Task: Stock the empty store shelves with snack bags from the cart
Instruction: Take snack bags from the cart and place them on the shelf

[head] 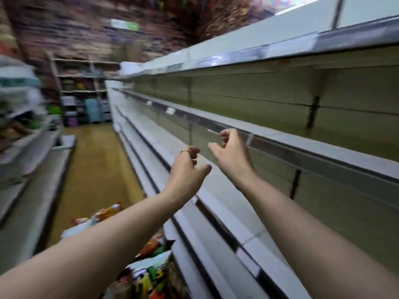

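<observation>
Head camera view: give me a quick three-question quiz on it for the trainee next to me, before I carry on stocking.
1. True or false: the left hand holds a snack bag.
2. Where are the snack bags? A: on the top shelf. B: at the bottom of the picture, left of the shelves. C: on the floor at the far end of the aisle.
3. Fill in: the ring is on the ____ hand.

Key: 1 false; 2 B; 3 left.
</observation>
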A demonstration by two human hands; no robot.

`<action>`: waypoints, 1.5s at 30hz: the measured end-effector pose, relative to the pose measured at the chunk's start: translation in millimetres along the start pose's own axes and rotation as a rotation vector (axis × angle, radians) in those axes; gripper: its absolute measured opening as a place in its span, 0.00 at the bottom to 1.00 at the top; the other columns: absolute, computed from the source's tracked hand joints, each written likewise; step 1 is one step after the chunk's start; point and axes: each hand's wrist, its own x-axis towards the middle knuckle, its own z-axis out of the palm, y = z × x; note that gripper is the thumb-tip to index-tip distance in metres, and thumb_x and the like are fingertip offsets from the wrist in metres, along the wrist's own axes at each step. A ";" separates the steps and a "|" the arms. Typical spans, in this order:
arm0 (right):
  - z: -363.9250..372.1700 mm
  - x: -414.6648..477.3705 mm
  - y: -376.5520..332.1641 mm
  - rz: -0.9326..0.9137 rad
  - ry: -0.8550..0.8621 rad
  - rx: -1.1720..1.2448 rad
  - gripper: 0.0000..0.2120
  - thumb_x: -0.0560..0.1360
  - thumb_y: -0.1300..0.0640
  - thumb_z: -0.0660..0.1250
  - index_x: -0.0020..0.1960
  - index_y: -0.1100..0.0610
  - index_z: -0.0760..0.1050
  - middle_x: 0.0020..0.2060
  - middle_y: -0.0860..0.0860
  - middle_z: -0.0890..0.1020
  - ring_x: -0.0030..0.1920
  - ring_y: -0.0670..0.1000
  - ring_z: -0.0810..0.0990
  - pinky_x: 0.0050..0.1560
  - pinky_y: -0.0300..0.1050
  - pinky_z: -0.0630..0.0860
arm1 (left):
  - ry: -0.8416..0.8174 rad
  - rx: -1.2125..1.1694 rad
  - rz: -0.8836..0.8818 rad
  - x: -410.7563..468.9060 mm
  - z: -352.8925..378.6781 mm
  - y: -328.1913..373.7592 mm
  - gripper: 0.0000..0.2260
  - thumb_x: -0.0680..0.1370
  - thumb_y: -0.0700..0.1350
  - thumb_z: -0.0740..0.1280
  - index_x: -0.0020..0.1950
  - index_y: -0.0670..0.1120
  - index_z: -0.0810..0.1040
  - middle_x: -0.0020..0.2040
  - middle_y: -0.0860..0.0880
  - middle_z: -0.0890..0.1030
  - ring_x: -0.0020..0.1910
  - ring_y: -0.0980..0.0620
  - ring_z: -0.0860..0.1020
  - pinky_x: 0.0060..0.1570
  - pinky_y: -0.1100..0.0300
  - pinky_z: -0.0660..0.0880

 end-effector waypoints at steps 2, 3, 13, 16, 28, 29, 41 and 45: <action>48.3 -0.7 -10.0 -0.018 -0.123 0.029 0.20 0.75 0.57 0.64 0.65 0.58 0.65 0.63 0.54 0.71 0.63 0.52 0.70 0.56 0.39 0.64 | 0.073 0.015 -0.070 3.1 -39.4 -32.6 0.17 0.73 0.39 0.69 0.60 0.44 0.71 0.49 0.49 0.74 0.49 0.52 0.74 0.48 0.59 0.73; 71.3 -0.6 -15.1 -0.026 -0.172 0.039 0.20 0.75 0.57 0.63 0.65 0.58 0.65 0.63 0.54 0.71 0.63 0.52 0.69 0.56 0.38 0.63 | 0.103 0.022 -0.107 5.1 -58.4 -47.6 0.16 0.73 0.39 0.70 0.59 0.44 0.71 0.46 0.50 0.74 0.48 0.52 0.74 0.44 0.59 0.74; 260.2 -5.8 -20.4 -0.036 -0.517 0.015 0.21 0.76 0.55 0.63 0.66 0.58 0.65 0.63 0.54 0.70 0.62 0.52 0.70 0.58 0.43 0.67 | 0.294 0.101 -0.386 -2.7 -192.3 -175.3 0.14 0.74 0.41 0.70 0.55 0.48 0.70 0.55 0.47 0.74 0.53 0.52 0.74 0.51 0.57 0.75; 301.6 -5.3 -6.0 0.012 -0.636 -0.036 0.22 0.76 0.55 0.63 0.67 0.58 0.63 0.66 0.55 0.67 0.64 0.53 0.70 0.59 0.44 0.67 | 0.318 0.086 -0.463 -8.2 -207.7 -200.8 0.13 0.74 0.41 0.70 0.55 0.47 0.72 0.55 0.47 0.74 0.53 0.51 0.75 0.55 0.55 0.74; 438.1 25.8 54.4 -0.004 -0.881 -0.257 0.29 0.73 0.54 0.69 0.69 0.62 0.63 0.67 0.59 0.69 0.65 0.57 0.70 0.61 0.46 0.68 | 0.328 0.124 -0.671 2.5 -209.5 -264.0 0.09 0.73 0.39 0.68 0.52 0.47 0.76 0.48 0.48 0.79 0.49 0.50 0.77 0.53 0.51 0.75; 449.1 27.3 58.8 -0.034 -0.907 -0.288 0.30 0.73 0.55 0.70 0.70 0.63 0.62 0.67 0.59 0.68 0.66 0.58 0.70 0.62 0.46 0.68 | 0.329 0.136 -0.682 4.6 -208.6 -267.9 0.09 0.73 0.39 0.68 0.52 0.47 0.76 0.48 0.48 0.79 0.49 0.49 0.78 0.53 0.51 0.75; 511.0 16.7 95.6 -0.508 -1.177 -0.917 0.36 0.67 0.55 0.73 0.70 0.54 0.60 0.70 0.54 0.66 0.70 0.57 0.61 0.69 0.59 0.59 | 0.360 0.185 -0.715 -6.3 -209.3 -298.9 0.06 0.74 0.44 0.66 0.43 0.56 0.74 0.50 0.48 0.78 0.50 0.50 0.77 0.53 0.52 0.76; 493.7 21.5 85.9 -0.551 -1.060 -0.805 0.34 0.63 0.50 0.77 0.62 0.55 0.65 0.63 0.53 0.73 0.66 0.56 0.66 0.69 0.56 0.60 | 0.360 0.157 -0.719 -7.5 -210.0 -295.8 0.06 0.74 0.44 0.66 0.43 0.55 0.74 0.51 0.48 0.77 0.52 0.49 0.77 0.55 0.50 0.75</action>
